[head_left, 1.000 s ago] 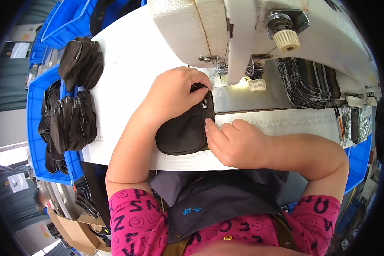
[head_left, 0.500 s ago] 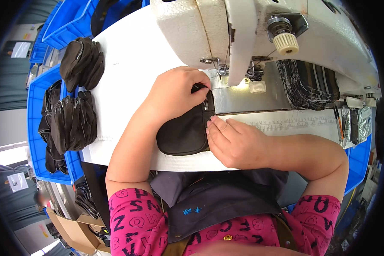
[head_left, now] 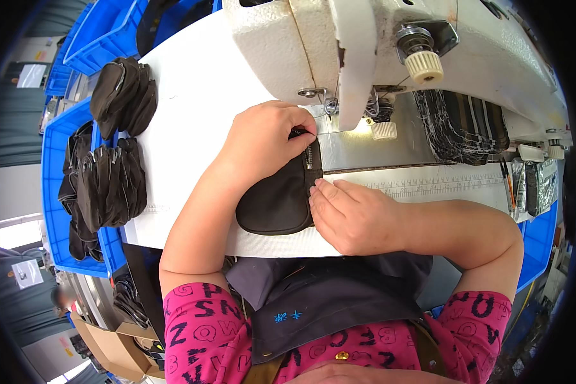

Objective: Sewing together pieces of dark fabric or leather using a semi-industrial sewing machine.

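The pouch (head_left: 272,201) lies on the tabletop (head_left: 185,96), before the sewing machine (head_left: 281,45). Left of the pouch is a bin (head_left: 113,248) with cloth pieces (head_left: 112,185); to the right, a fabric stack (head_left: 464,128).

A smooth white desk (head_left: 195,83) is carrying the things, a printed ruler scale (head_left: 441,184) running along its near side. 1 flat black fabric pouch (head_left: 275,201), zippered and round-cornered, is lying near the front edge. 1 shiny silver metal plate (head_left: 377,152) is sitting in the surface, and 1 stack of dark fabric pieces (head_left: 468,128) with pale, frayed edges is resting toward the plate's right end.
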`<state>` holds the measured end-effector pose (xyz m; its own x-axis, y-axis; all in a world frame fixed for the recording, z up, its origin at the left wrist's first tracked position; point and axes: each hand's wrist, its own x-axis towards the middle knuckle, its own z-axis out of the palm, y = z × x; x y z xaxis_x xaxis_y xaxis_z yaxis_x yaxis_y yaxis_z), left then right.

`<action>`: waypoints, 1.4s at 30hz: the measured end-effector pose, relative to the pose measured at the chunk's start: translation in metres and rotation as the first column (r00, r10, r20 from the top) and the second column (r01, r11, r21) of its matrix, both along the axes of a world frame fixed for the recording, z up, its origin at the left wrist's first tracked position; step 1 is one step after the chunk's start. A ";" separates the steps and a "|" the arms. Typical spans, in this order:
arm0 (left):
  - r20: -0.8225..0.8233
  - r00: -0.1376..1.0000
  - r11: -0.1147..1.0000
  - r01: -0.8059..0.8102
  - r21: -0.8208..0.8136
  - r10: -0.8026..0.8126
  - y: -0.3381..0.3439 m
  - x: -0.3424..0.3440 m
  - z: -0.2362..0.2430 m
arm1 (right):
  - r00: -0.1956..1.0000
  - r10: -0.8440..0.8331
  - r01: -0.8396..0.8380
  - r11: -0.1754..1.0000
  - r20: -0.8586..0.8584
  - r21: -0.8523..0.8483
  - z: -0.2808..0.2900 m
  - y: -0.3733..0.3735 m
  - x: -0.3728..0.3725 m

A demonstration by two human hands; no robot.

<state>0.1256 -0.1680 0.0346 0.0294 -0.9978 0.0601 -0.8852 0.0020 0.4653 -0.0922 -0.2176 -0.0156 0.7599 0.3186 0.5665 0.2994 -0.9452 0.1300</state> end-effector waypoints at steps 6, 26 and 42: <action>0.040 0.999 0.999 0.004 -0.038 -0.002 0.000 0.001 -0.008 | 0.997 -0.040 0.040 0.999 -0.059 0.009 0.002 0.005 -0.003; -0.072 0.996 0.998 -0.058 -0.036 0.055 -0.020 0.016 -0.014 | 0.984 -0.125 0.123 0.992 -0.126 -0.029 0.006 -0.021 -0.003; -0.228 0.955 0.917 0.089 -0.388 -0.189 -0.068 0.040 -0.039 | 0.949 -0.268 0.269 0.963 -0.165 -0.018 0.010 -0.047 0.006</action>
<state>0.1658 -0.2362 -0.0044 -0.0437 -0.8996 0.4345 -0.7137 0.3325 0.6165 -0.0861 -0.2644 -0.0056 0.8997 0.0878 0.4275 0.0514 -0.9941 0.0959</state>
